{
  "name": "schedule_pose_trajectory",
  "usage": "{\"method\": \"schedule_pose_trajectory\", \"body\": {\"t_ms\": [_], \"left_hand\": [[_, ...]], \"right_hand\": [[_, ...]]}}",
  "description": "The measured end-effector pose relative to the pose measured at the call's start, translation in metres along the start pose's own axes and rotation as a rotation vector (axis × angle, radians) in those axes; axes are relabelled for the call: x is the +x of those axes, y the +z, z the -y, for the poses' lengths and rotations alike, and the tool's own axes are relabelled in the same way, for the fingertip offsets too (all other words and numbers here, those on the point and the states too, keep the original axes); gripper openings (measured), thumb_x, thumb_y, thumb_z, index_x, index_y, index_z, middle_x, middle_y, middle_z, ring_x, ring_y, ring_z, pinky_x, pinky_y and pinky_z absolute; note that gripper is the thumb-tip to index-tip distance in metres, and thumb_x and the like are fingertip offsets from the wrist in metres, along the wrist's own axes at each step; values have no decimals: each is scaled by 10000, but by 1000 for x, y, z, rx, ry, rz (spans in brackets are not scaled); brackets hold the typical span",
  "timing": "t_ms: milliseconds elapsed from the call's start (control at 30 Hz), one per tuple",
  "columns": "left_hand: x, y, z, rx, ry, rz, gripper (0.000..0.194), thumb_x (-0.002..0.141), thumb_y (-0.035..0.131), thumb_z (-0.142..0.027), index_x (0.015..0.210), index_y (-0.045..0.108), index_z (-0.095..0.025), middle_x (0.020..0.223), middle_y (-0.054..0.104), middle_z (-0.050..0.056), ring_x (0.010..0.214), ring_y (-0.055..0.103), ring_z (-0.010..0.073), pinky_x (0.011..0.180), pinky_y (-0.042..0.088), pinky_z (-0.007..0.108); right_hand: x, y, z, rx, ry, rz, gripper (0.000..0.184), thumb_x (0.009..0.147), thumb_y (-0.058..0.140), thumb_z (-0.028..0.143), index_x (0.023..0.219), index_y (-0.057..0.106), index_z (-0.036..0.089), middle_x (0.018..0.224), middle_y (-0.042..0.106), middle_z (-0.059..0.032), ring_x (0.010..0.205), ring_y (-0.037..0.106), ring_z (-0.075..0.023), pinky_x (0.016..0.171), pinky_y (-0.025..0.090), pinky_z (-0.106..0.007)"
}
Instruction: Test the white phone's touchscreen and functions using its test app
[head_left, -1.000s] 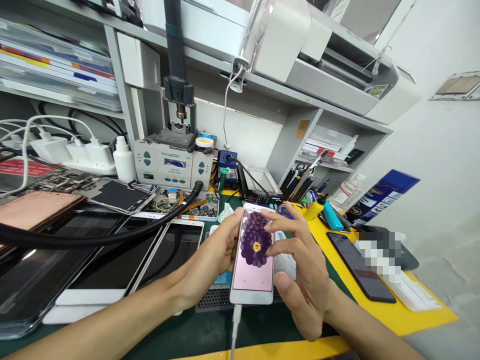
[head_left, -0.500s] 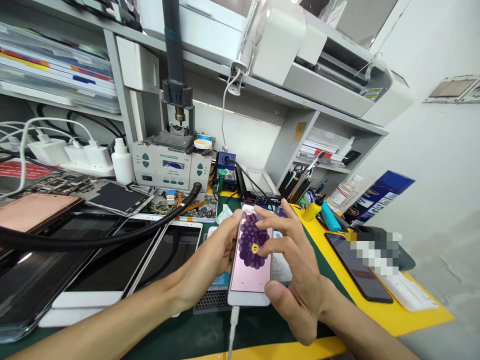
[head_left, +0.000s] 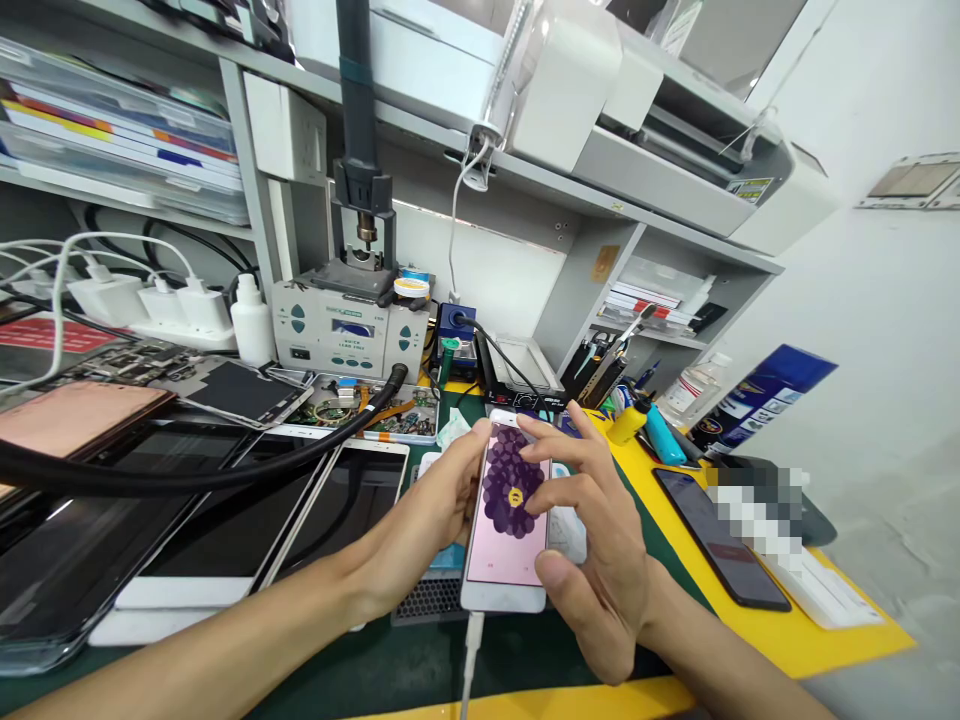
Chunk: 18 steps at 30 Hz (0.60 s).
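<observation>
A white smartphone (head_left: 504, 548) is tilted up in front of me, its lit screen showing a dark purple clustered pattern with a yellow centre on pink. My left hand (head_left: 441, 488) grips it from the left side, thumb along the upper edge, other fingers mostly hidden behind. My right hand (head_left: 606, 545) hovers at the screen's right side with its fingers spread; whether a fingertip touches the glass I cannot tell. A white charging cable (head_left: 470, 650) runs from the phone's bottom end. Underneath, partly covered, are a dark perforated plate (head_left: 427, 598) and a green mat (head_left: 405, 665).
Several phones and screen parts (head_left: 225, 540) lie at left, crossed by a thick black hose (head_left: 225, 480). Behind stand a hot-air station (head_left: 352, 335) and a tray of circuit boards (head_left: 367, 405). A dark phone (head_left: 720, 540), a white box (head_left: 840, 590) and bottles (head_left: 664, 435) are at right.
The whole view has shifted slightly, so everything sits a little further right. Both hands keep nearly the same pose around the phone, and its screen picture looks the same.
</observation>
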<state>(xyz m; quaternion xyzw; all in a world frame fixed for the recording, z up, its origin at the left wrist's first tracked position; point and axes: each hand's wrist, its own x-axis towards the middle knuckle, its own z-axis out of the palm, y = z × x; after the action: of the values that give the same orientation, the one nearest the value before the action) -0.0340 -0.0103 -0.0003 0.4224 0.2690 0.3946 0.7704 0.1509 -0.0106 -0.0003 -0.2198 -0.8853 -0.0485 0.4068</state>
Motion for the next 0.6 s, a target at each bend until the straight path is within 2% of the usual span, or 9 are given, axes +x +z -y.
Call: {"method": "schedule_pose_trajectory", "body": {"t_ms": [333,500,600], "left_hand": [[1,1,0,-7,13,24,535,965,339,-573,1292,601,-241,1098,694,32,975,609,198,926,429,331],[1,2,0,-28,37,46,540,967,348,-561,1319,577,-222,1069,700,49,981,612,216,857,456,327],[1,0,1,-9,20,32,546,962,348,-572,1256,625,-205,1088,698,53,980,613,212,905,445,339]], "right_hand": [[0,5,6,24,-44,10,257,728,493,273,962,534,176,1091,577,-118,1252,554,-342,1162,192,-667],[-1,4,4,11,-69,131,295,743,516,328,999,523,184,1167,577,-125,1289,526,-344,1177,178,-655],[1,1,6,23,-39,50,248,751,491,299,961,540,176,1135,579,-121,1282,537,-346,1180,171,-651]]}}
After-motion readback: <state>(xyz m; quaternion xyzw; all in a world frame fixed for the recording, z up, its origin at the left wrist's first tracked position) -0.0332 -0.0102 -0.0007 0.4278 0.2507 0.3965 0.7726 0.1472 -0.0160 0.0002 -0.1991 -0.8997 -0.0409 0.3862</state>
